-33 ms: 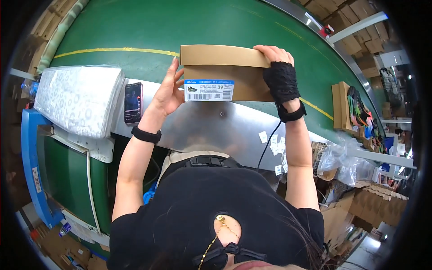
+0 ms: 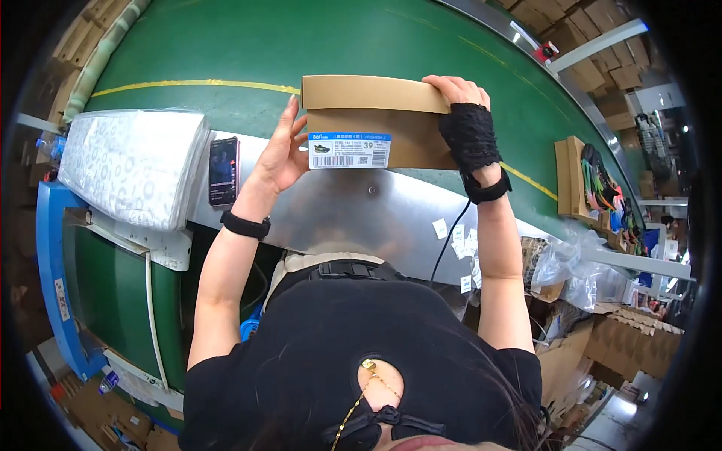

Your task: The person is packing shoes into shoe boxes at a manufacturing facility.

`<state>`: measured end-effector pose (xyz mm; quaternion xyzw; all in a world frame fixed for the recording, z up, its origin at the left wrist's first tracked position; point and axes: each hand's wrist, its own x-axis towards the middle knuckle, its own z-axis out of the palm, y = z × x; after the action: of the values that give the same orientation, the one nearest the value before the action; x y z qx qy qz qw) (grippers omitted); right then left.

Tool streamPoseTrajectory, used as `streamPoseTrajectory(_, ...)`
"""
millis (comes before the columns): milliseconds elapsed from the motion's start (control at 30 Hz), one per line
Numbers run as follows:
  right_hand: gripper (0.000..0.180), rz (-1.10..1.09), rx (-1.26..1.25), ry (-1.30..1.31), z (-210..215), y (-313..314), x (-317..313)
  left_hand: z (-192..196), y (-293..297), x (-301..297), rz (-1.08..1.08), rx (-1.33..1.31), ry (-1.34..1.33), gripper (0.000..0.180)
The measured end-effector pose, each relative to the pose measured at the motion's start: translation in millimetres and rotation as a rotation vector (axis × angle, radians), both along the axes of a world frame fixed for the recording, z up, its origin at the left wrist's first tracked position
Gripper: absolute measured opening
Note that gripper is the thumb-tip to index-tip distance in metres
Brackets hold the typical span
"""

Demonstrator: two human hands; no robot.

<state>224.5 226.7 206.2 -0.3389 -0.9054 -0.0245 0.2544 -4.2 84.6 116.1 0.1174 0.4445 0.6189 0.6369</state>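
A closed brown cardboard shoebox (image 2: 376, 113) with a white and blue label on its near end sits at the edge of the green conveyor belt (image 2: 226, 45). My left hand (image 2: 282, 154) presses flat against the box's left end. On the right side of the lid rests my right hand (image 2: 466, 113), in a black lace fingerless glove, fingers curled over the top. Both wrists carry black bands.
A metal work shelf (image 2: 376, 218) lies below the box with small white stickers (image 2: 459, 240) on it. A phone (image 2: 223, 171) stands beside a large wrapped white bundle (image 2: 131, 165) at left. An open box of shoes (image 2: 587, 184) and plastic bags (image 2: 571, 263) sit right.
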Motion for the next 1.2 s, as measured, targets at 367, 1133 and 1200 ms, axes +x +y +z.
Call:
streamPoseTrajectory(367, 0.042, 0.101, 0.054, 0.068, -7.9, -32.1, 8.2, 7.9, -23.4, 7.5, 0.009, -0.037, -0.083, 0.084)
streamPoseTrajectory(1133, 0.042, 0.13, 0.218, 0.099, -27.5, -164.6, 28.3, 12.1, -141.1, 8.4, 0.157, 0.075, -0.059, 0.049)
streamPoseTrajectory(1200, 0.055, 0.07, 0.027, 0.369, -20.3, -172.1, 16.0, 16.4, -170.8, -17.8, 0.306, 0.115, 0.008, 0.044)
